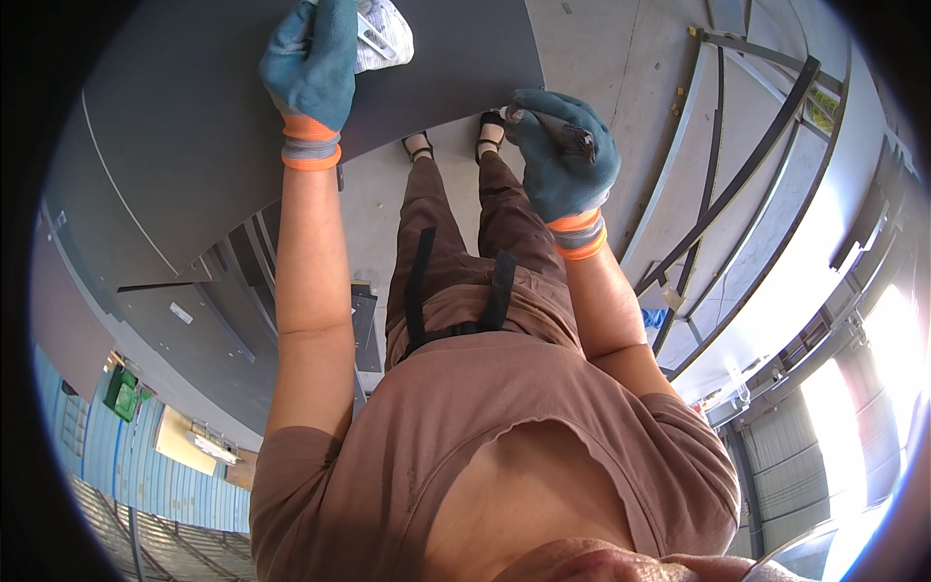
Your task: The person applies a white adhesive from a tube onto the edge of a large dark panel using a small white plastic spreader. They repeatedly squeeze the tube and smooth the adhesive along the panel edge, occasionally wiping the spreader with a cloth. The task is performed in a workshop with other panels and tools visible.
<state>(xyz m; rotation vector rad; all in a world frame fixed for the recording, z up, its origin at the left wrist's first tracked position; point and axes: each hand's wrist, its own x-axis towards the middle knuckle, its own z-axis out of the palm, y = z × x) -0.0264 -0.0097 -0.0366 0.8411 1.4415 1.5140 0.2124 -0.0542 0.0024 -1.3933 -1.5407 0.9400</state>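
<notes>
Both hands wear teal-coated work gloves with orange and grey cuffs. My left hand is closed over the dark panel at the upper left. Beside its fingers lies a crumpled white cloth, with a slotted white plastic piece on it. What the left fingers grip is hidden. Off the panel's right side, above the floor, my right hand is curled closed. A small pale tip shows by its fingers, and the rest of what it holds cannot be made out. A dark worn patch marks this glove.
A metal frame with dark bars stands at the right. More dark panels are on the left, with a green object farther off. My feet stand on the grey floor near the panel's edge.
</notes>
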